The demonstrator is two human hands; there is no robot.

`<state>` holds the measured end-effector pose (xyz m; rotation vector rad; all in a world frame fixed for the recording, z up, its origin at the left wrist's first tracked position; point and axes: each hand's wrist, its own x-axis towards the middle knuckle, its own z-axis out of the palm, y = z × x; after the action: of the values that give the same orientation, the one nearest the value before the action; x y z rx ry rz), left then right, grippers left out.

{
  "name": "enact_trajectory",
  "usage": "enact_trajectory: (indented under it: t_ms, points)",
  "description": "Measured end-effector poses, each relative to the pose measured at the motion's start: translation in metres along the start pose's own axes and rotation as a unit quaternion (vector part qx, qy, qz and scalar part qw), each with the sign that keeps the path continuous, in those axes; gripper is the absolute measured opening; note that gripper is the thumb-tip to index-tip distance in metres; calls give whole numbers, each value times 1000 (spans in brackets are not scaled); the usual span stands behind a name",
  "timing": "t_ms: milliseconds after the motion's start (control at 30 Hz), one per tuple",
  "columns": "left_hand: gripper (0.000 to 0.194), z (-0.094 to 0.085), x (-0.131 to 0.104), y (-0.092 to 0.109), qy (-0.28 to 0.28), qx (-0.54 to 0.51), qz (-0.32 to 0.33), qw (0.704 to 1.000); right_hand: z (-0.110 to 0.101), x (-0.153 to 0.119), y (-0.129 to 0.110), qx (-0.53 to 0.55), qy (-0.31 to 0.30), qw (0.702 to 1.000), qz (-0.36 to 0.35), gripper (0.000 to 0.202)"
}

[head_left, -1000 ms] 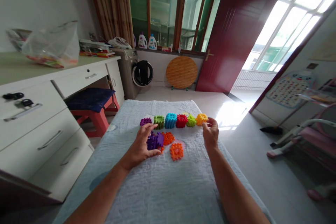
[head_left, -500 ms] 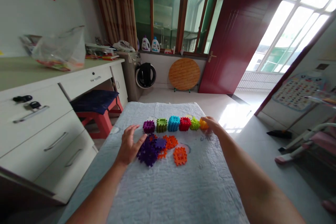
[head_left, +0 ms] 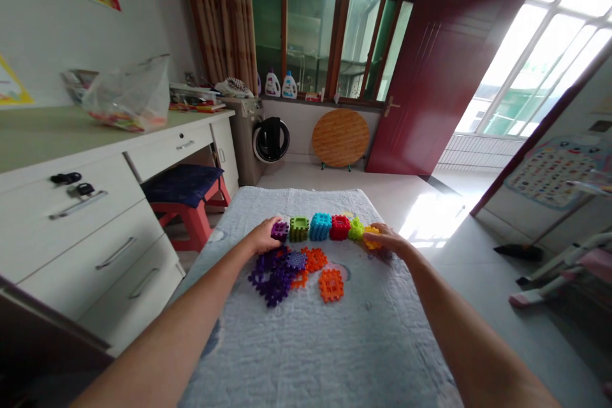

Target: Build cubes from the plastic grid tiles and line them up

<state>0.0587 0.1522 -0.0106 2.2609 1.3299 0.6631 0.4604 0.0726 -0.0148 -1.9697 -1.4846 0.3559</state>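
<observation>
A row of notched plastic building blocks, sorted by colour, crosses the cloth-covered surface. At its left end, my left hand (head_left: 264,236) closes around the side of the purple block stack (head_left: 280,230). My right hand (head_left: 386,240) grips the yellow block stack (head_left: 371,236) at the other end and partly covers it. Between them stand the olive green stack (head_left: 299,228), the blue stack (head_left: 320,225), the red stack (head_left: 340,227) and the lime green blocks (head_left: 356,228). Nearer me lie loose dark purple pieces (head_left: 273,282) with orange ones among them, and a separate orange piece (head_left: 331,285).
A pale quilted cloth (head_left: 296,350) covers the work surface. To the left are a white desk (head_left: 109,207) with a plastic bag (head_left: 129,95) on it, and a red stool (head_left: 198,229). Behind stand a washing machine (head_left: 246,140), a round wooden board (head_left: 340,137) and a red door (head_left: 421,70).
My left hand has moved forward and right, from above the loose purple pieces to the purple stack. My right hand stays at the yellow stack. The view has shifted slightly.
</observation>
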Motion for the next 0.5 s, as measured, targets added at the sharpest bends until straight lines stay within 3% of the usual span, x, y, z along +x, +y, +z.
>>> enact_trajectory:
  t_ms: [100, 300, 500]
  points:
    - [57, -1, -6, 3, -24, 4, -6, 1000, -1, -5, -2, -79, -40, 996, 11, 57]
    - [64, -1, -37, 8, -10, 9, -3, 1000, 1, -37, -7, -63, 18, 996, -53, 63]
    - [52, 7, -68, 47, 32, -19, 68, 997, 16, -81, -49, -37, 26, 995, -85, 55]
